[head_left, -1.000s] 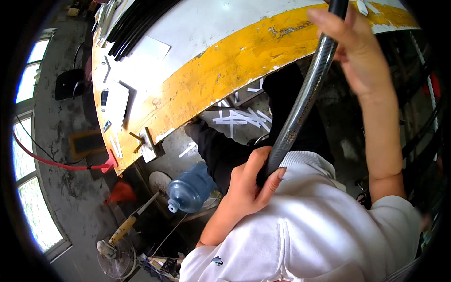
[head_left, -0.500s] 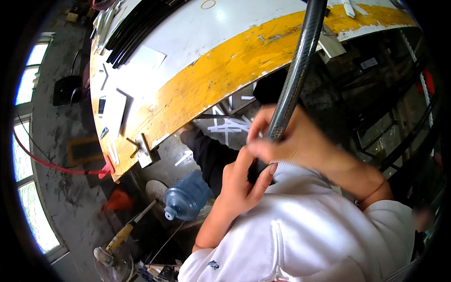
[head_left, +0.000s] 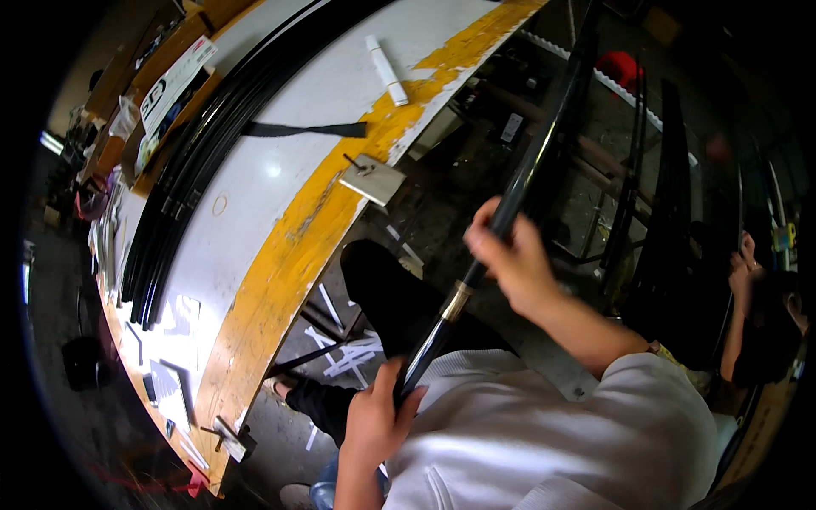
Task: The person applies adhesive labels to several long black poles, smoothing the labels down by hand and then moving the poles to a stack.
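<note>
A long glossy black pole (head_left: 537, 161) slants from the upper right down to my lap, with a carbon-like weave on its surface. My left hand (head_left: 374, 422) is wrapped round its lower end, close to my white top. Further up the pole, my right hand (head_left: 520, 262) grips it with curled fingers. Between the two hands a gold band (head_left: 456, 303) circles the pole. The pole's lower tip is hidden in my left hand, and its far end fades into the dark at the top.
The worktable (head_left: 242, 242), white with a yellow border, lies to the left. Several black poles (head_left: 183, 191) rest on it beside a cardboard box (head_left: 174, 93) and a black strip (head_left: 306, 130). A metal plate (head_left: 372, 179) juts over its edge. Another person's hand (head_left: 745, 263) shows at the right.
My view has swung to the right. My hands, close together before, are now spread apart along the pole, and the gold band shows between them.
</note>
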Motion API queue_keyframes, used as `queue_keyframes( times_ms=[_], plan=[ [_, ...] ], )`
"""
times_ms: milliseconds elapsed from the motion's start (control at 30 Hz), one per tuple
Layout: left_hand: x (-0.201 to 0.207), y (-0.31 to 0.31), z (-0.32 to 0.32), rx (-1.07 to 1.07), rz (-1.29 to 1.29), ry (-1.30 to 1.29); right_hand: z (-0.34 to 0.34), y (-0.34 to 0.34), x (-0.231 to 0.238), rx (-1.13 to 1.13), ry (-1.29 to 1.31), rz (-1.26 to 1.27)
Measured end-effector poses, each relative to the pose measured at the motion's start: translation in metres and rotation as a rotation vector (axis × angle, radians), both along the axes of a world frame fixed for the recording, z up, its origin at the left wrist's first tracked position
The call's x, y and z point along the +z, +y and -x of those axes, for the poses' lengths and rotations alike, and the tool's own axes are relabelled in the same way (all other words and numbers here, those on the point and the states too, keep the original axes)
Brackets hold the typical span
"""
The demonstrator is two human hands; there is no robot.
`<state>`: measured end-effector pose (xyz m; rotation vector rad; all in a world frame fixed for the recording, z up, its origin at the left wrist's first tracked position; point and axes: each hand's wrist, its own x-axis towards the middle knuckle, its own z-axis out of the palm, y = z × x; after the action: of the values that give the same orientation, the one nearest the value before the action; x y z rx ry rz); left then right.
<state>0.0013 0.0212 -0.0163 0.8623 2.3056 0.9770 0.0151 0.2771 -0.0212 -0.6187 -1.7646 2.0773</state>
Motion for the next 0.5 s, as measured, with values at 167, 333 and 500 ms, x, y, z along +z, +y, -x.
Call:
queue_keyframes(
  times_ms=[167, 333, 500],
  plan=[
    [0.012, 0.067, 0.012, -0.147, -0.145, 0.107, -0.029, -0.02, -0.043, -0.122, 0.098, 0.006],
    [0.012, 0.057, 0.013, -0.081, -0.189, 0.333, -0.008, 0.112, -0.084, -0.581, -0.204, -0.413],
    [0.002, 0.035, 0.012, 0.049, -0.148, 0.261, -0.021, 0.245, -0.147, -0.576, -0.712, -0.697]
  ],
)
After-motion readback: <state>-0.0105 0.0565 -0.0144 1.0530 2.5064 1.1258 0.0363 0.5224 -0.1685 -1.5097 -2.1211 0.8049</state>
